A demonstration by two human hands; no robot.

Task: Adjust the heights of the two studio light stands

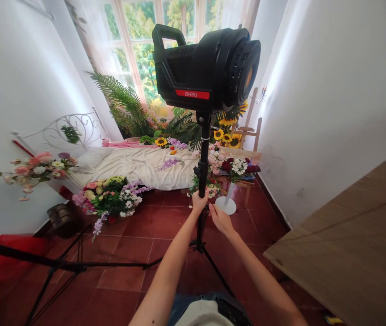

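A black studio light with a top handle and a red label reading ZHEYU sits on a black light stand in front of me. My left hand is wrapped round the stand's pole, below a clamp collar. Just to the right of the pole, my right hand is closed, its fingertips curled against the stand at about the same height. What those fingers pinch is hidden. The stand's legs spread over the red tiled floor, and the light's round front faces right.
Another black stand stretches across the lower left. Behind are a bed with a cream blanket, a flower arrangement, sunflowers and a white round base. A wooden panel rises at right.
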